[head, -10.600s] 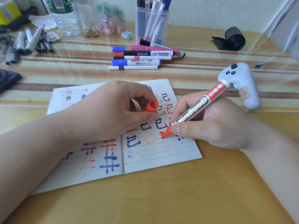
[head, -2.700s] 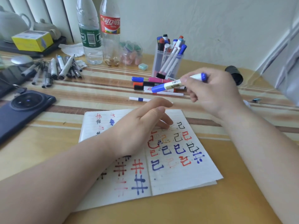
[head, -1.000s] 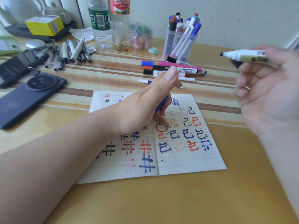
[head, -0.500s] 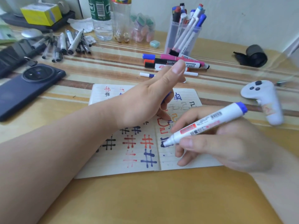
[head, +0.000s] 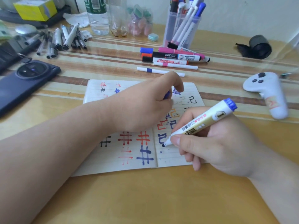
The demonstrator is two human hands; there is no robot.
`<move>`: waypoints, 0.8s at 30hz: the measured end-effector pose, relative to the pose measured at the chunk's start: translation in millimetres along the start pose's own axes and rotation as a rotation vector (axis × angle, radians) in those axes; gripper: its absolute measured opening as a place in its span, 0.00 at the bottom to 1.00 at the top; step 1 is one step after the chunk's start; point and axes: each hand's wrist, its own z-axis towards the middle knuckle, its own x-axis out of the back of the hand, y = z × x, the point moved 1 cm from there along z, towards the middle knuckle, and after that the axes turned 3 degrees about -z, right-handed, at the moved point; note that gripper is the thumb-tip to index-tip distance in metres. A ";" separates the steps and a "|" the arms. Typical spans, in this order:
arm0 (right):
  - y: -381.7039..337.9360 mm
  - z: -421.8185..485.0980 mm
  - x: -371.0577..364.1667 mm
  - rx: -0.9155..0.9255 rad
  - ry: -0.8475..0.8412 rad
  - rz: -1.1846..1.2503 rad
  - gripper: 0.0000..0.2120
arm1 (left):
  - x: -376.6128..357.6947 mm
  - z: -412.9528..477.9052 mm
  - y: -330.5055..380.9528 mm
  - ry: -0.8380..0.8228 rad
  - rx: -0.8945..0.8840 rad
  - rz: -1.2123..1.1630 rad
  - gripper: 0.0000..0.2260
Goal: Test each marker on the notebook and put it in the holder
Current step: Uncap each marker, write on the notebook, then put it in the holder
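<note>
An open lined notebook (head: pixel 129 156) lies on the table, covered in red, blue and black test marks. My right hand (head: pixel 215 146) grips an uncapped white marker with a blue end (head: pixel 202 122); its tip touches the right page. My left hand (head: pixel 145 105) rests on the notebook with its fingers curled round the blue cap (head: pixel 167 95). A clear holder (head: pixel 182 28) with several markers stands at the back. Several loose markers (head: pixel 171 58) lie in front of it.
A dark phone (head: pixel 24 81) lies at the left, and a heap of grey pens (head: pixel 61 39) behind it. Two bottles (head: pixel 100 15) and a small jar stand at the back. A white controller (head: pixel 268 92) lies at the right, a black roll (head: pixel 258 46) beyond it.
My right hand has lowered the uncapped marker, so its tip now touches the right page. My left hand has curled tighter round the blue cap and sunk onto the notebook.
</note>
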 end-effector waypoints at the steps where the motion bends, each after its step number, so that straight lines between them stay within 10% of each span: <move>1: -3.5 1.1 -1.1 -0.019 -0.005 -0.017 0.08 | -0.5 0.7 -1.1 0.000 0.005 0.042 0.12; 24: 0.8 0.3 1.8 -0.030 -0.004 -0.029 0.07 | -3.1 5.1 -7.4 0.053 -0.013 0.182 0.14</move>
